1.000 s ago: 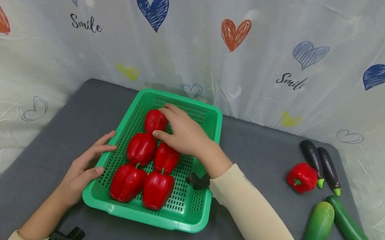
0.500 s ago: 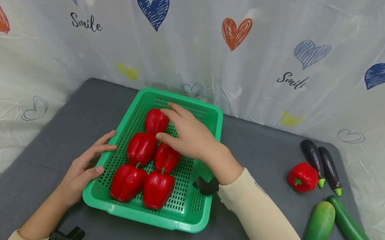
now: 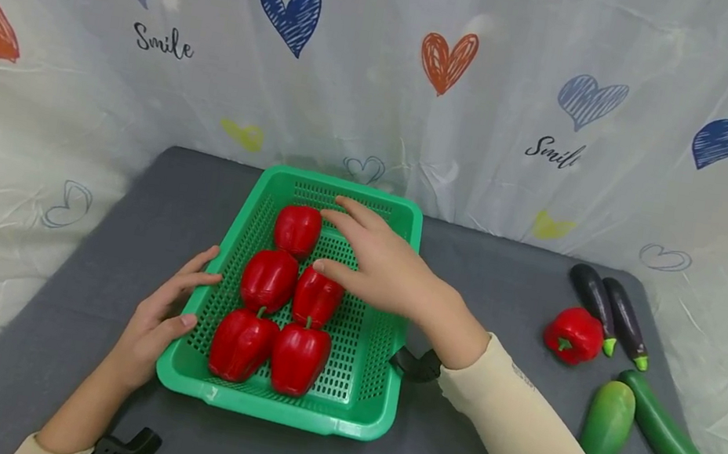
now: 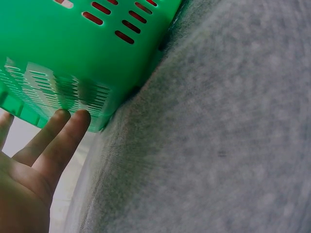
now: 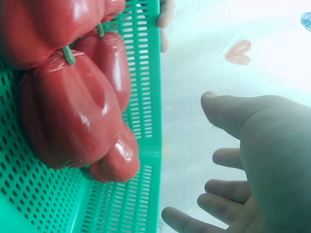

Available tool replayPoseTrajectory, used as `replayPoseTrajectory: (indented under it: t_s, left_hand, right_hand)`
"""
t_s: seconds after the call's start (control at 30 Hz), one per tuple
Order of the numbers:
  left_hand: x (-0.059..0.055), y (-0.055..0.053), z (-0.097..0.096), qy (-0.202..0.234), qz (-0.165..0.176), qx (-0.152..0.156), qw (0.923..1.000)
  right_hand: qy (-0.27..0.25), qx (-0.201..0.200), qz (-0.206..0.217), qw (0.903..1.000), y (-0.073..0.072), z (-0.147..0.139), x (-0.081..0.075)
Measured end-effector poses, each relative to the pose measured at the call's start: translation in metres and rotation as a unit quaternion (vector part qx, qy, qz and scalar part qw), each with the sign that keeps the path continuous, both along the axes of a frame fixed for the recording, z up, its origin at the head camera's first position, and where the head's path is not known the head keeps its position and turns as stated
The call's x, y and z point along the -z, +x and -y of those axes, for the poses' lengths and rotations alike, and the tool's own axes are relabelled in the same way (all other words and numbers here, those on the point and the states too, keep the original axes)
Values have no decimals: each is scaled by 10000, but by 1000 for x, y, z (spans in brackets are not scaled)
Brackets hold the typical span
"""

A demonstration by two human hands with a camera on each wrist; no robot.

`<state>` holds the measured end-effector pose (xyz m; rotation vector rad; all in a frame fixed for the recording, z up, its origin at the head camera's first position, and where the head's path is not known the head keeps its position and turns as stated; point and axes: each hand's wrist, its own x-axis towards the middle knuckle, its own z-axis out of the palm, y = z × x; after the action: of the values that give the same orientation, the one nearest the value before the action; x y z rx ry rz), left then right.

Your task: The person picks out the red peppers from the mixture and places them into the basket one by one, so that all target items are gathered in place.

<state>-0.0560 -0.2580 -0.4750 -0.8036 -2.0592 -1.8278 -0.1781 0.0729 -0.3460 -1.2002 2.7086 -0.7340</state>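
A green plastic basket [image 3: 363, 431] holds several red bell peppers [image 3: 267, 280], bunched toward its left side. My left hand [image 3: 151, 324] lies along the basket's left side, its straight fingertips at the slotted wall [image 4: 73, 63] in the left wrist view. Over the basket's right half hovers my right hand [image 3: 387, 262], fingers and thumb spread and holding nothing. Its thumb overlaps the top of one pepper [image 3: 317, 297] in the head view. The right wrist view shows that hand [image 5: 257, 165] with bare fingers apart from the peppers [image 5: 73, 111].
On the grey table [image 3: 480, 309], at the right, lie another red bell pepper [image 3: 573, 335], two eggplants [image 3: 595, 299], a long cucumber [image 3: 674, 435] and a thick green squash-like vegetable [image 3: 607, 428], partly behind the right sleeve. A white curtain with printed hearts [image 3: 447, 62] hangs behind.
My right hand has drawn back rightward from the farthest pepper in the basket, which is left in place. The left hand and the basket have stayed put.
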Motion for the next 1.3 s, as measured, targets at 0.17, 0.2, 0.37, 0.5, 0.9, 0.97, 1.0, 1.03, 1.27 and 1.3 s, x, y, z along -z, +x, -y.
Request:
replayPoseTrajectory:
  t_s: [0.17,0.2,0.37,0.5,0.9,0.97,1.0,1.03,1.27,1.3]
  left_hand:
    - [-1,-1,0,-19,-11,0,10000]
    - [-1,-1,0,-25,-18,-2,10000]
    - [-1,-2,0,-46,-42,2,10000]
    - [0,-2,0,-57,-28,-2,10000]
    - [0,0,0,-73,-13,-57,10000]
    - [0,1,0,-64,-12,-62,10000]
    - [1,1,0,-60,-15,-63,10000]
    - [1,0,0,-49,-18,-64,10000]
    - [1,-1,0,-19,-64,-34,10000]
    - [1,-1,-1,-20,-53,-35,10000]
  right_hand:
    - [-47,51,-63,10000,7,-7,-4]
    - [-69,65,-63,9999,9,-8,-4]
    - [-162,168,-88,9997,12,-19,-6]
    - [-194,296,-96,9993,13,-30,-7]
    - [-388,642,-203,9970,26,-67,-7]
    - [-384,757,-210,9962,28,-75,-4]
    - [-391,825,-202,9956,29,-78,-3]
    - [-410,893,-196,9950,30,-82,-2]
    - [-488,1430,-94,9885,35,-113,6]
    - [-503,1493,-76,9875,36,-118,8]
